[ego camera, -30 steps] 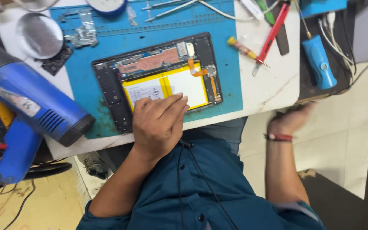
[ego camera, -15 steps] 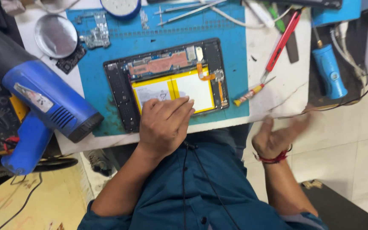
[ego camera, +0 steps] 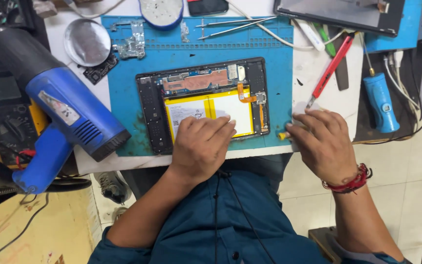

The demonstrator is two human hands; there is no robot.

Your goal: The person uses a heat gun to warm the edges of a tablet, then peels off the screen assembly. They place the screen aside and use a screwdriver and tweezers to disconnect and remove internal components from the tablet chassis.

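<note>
An opened tablet (ego camera: 152, 117) lies back-off on a blue work mat (ego camera: 274, 58), showing its yellow-white battery (ego camera: 206, 105) and copper-coloured board (ego camera: 196, 80). My left hand (ego camera: 201, 146) rests flat on the battery's near edge, holding nothing. My right hand (ego camera: 321, 142), a red thread band at its wrist, sits at the mat's near right corner. Its fingers are curled over a small yellow-handled screwdriver (ego camera: 283, 135), of which only the end shows.
A blue heat gun (ego camera: 74, 117) lies at the left table edge. A round metal dish (ego camera: 86, 41), loose board parts (ego camera: 130, 44) and tweezers (ego camera: 230, 27) sit at the back. A red-handled tool (ego camera: 330, 68) and a blue screwdriver (ego camera: 381, 102) lie right.
My right hand rose from below the table edge to the mat's near right corner and closed over the small screwdriver. My left hand stayed on the battery.
</note>
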